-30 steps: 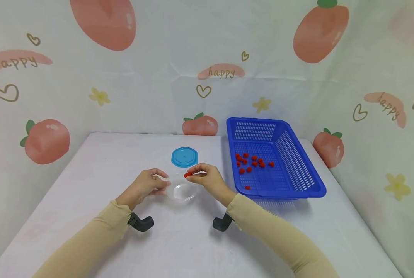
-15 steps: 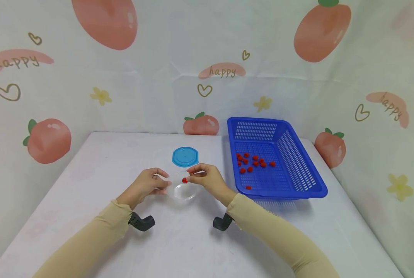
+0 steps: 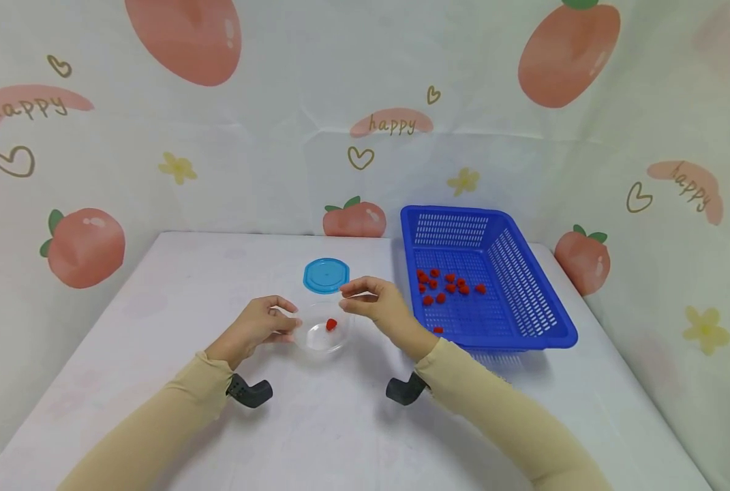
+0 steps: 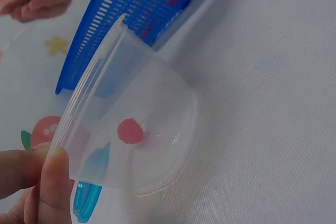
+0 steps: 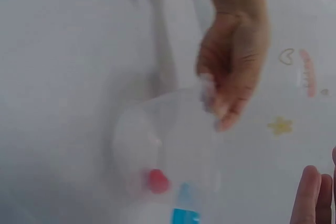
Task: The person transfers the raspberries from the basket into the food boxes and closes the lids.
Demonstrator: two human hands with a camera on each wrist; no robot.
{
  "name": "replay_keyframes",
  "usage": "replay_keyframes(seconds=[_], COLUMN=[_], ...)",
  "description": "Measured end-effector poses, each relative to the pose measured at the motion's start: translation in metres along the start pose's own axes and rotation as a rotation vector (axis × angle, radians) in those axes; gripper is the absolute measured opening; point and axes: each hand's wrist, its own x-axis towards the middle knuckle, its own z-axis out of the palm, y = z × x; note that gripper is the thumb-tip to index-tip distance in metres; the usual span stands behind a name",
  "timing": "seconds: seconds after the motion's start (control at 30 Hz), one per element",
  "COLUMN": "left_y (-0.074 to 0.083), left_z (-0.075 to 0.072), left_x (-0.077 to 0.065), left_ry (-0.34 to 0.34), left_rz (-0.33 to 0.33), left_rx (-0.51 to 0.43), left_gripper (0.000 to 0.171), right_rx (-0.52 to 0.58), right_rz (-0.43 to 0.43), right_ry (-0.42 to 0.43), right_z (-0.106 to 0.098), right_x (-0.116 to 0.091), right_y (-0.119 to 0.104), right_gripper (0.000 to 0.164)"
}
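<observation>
Left hand (image 3: 260, 326) pinches the rim of a clear bowl (image 3: 313, 343) between thumb and fingers, likely to steady something so light. Right hand (image 3: 373, 307) has let go of everything: thumb and fingertips parted, nothing between them, just beyond the bowl's right rim. One red berry (image 3: 331, 324) lies inside the bowl, at the bottom. More red berries (image 3: 450, 288) sit in the blue basket (image 3: 504, 334), mostly bunched toward its left side, one alone by the near wall; the basket stands on the person's right, presumably so that hand reaches it easily. Blue lid (image 3: 326, 275) lies flat on the table (image 3: 315, 436) behind the bowl, apart from it, probably parked there to leave the bowl's mouth free. Writing: "happy" in brown script on pink strokes, three times across the printed backdrop (image 3: 279, 177), left, middle and right. No brand or label readable on bowl, lid or basket.
</observation>
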Motion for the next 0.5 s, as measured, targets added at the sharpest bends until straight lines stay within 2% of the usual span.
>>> replay_keyframes(seconds=[0.17,0.33,0.5], left_y=[0.0,0.0,-0.001], left_z=[0.0,0.0,0.0], left_x=[0.001,0.002,0.003], left_ry=[-0.002,0.003,0.005], left_rz=[0.002,0.0,-0.004], left_rx=[0.002,0.006,0.014], left_gripper=[0.042,0.042,0.042], right_rx=[0.019,0.015,0.033], right_rz=[-0.044,-0.097,-0.089], right_ry=[0.0,0.047,0.088], right_z=[-0.028,-0.066,-0.105], right_x=[-0.009,-0.012,-0.008], right_y=[-0.025,-0.046,-0.056], right_gripper=[0.03,0.03,0.031])
